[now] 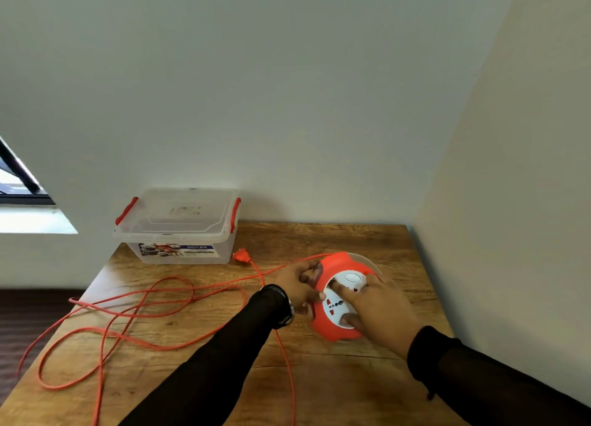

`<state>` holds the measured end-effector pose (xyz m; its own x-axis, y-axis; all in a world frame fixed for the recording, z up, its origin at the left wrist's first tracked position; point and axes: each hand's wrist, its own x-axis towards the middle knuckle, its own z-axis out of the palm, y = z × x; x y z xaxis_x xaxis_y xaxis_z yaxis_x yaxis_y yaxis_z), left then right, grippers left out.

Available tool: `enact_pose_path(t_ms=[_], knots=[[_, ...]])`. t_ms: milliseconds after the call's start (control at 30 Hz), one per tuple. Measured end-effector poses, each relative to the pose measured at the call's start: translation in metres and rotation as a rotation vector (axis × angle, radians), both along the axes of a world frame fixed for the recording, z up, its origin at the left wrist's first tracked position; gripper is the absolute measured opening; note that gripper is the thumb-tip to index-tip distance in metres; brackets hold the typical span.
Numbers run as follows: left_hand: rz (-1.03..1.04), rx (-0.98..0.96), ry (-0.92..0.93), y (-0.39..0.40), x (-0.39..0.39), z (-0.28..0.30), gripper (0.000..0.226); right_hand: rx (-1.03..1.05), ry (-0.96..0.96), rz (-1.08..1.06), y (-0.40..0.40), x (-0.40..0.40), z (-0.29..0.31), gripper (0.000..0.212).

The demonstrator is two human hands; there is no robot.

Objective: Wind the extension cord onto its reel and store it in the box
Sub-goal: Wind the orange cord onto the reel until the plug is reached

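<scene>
A person in sheer black sleeves works an orange extension cord reel (343,297) on a wood-grain surface (335,377) set in the corner of a pale-walled room. The left hand (299,286) curls its grip around the reel's near-left rim, where the cord feeds in, while the right hand (382,310) lies over the white socket face, fingers spread and pressing on it, thumb low on the face; whether that hand is turning the hub or only steadying it cannot be told. The step in hand appears to be the winding itself, and it looks barely begun: most of the orange cord (134,316) lies unwound in loose, crossing loops across the left half of the surface, some of it trailing over the front and left edges, and its plug (241,255) rests near the box's right corner. The next move likely calls for rotating the reel while the left hand guides the slack in evenly, minding the crossed loops that could snag. The reel is a rounded, lobed disc of glossy plastic with a round white centre carrying sockets and a button; the cord is thin, smooth and limp. The storage box (179,227), translucent plastic with red clip handles and a printed label, sits shut with its lid on at the surface's far left corner, well apart from the reel.
</scene>
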<state>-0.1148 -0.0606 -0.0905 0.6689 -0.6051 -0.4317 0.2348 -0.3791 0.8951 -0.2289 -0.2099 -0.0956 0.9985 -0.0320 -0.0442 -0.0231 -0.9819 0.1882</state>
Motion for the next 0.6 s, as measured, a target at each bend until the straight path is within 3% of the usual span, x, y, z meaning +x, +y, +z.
enact_pose_path(t_ms=[167,333,600], knots=[[0.182,-0.121,0.049,0.002,-0.012,-0.012,0.066,0.095,-0.096,-0.116,0.004,0.004,-0.009,0.068],[0.326,-0.275,0.158,0.001,-0.028,-0.019,0.061,0.316,-0.202,-0.271,0.008,0.006,-0.017,0.073],[0.504,-0.397,0.181,-0.008,-0.061,-0.036,0.05,0.968,-0.24,-0.583,0.021,0.009,-0.018,0.078]])
